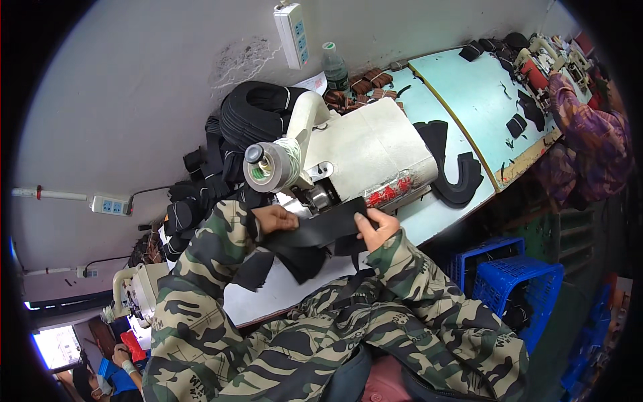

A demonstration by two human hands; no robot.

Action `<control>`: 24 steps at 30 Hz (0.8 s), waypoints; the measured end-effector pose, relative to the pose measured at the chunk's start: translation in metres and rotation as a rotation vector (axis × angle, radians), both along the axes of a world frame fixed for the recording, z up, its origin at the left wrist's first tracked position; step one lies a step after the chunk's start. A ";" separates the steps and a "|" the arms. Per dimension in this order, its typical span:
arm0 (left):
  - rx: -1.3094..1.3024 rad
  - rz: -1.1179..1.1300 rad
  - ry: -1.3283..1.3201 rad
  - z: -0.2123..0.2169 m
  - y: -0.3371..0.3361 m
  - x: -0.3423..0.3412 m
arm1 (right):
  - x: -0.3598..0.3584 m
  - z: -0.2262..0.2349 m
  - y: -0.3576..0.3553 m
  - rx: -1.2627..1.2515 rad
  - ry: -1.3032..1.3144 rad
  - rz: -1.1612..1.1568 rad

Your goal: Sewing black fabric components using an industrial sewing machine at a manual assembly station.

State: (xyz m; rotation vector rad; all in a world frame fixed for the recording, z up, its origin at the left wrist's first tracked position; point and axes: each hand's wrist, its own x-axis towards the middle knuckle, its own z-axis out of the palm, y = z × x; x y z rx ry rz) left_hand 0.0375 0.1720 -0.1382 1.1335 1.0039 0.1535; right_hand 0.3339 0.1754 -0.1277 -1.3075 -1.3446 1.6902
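Stretched between both hands in front of the machine is a flat black strip, fabric or leather, I cannot tell which. My left hand has its fingers closed on the left end. My right hand pinches the other end, thumb on top. More black pieces lie or hang just below the strip, at the near side of the white table. Right behind the strip stands a white sewing machine, with a wheel of pale thread at its left end. Whether the strip touches the machine is hidden.
Stacked black curved pieces and bundles pile up at the left. Right of the machine lie black curved pieces. A plastic bottle and brown bundles are behind. Blue crates stand lower right. Co-workers sit at either side.
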 end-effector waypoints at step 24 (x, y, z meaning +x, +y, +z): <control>0.015 0.391 0.438 0.014 0.036 0.033 | -0.031 0.075 0.069 0.446 -0.769 0.485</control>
